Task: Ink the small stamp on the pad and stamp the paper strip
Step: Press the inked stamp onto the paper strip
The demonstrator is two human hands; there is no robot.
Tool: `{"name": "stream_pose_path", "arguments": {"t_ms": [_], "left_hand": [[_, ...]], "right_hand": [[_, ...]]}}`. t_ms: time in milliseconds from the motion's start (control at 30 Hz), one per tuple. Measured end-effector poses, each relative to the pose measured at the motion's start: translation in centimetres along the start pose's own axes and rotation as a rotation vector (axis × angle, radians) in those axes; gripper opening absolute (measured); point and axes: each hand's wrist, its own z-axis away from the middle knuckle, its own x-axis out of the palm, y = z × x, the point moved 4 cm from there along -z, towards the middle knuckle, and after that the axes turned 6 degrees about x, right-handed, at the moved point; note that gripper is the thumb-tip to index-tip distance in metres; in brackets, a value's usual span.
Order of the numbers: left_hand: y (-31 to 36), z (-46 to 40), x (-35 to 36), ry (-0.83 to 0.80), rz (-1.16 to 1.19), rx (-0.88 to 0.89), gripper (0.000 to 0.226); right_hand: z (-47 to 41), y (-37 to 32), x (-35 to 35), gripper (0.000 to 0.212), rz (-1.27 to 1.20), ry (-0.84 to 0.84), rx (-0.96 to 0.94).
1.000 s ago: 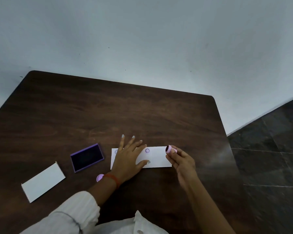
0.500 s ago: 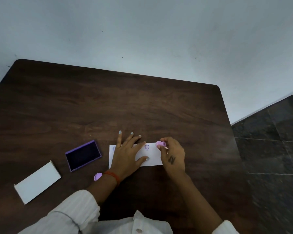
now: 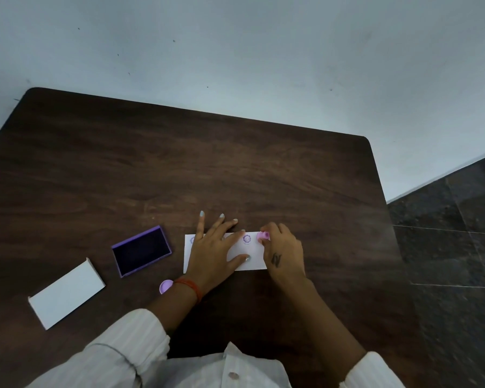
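Lowered since earlier, right hand (image 3: 284,252) is pinching small pink plastic stamp (image 3: 263,236) onto white paper strip (image 3: 251,252), adding another print; left hand (image 3: 214,249) is lying flat, fingers spread.

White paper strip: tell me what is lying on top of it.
On the white paper strip, the left hand lies flat and the right hand presses the small pink stamp at its right end. Two purple prints show; the left hand may hide more.
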Motion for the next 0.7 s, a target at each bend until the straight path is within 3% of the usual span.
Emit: {"name": "stream_pose_path", "arguments": {"t_ms": [300, 700], "left_hand": [[0.0, 0.0, 0.1, -0.007, -0.011, 0.005, 0.055], [0.0, 0.1, 0.1, 0.05, 0.012, 0.017, 0.051]], "right_hand": [[-0.2, -0.5, 0.6, 0.026, 0.127, 0.016, -0.05], [0.2, -1.1, 0.4, 0.021, 0.179, 0.029, -0.178]]}}
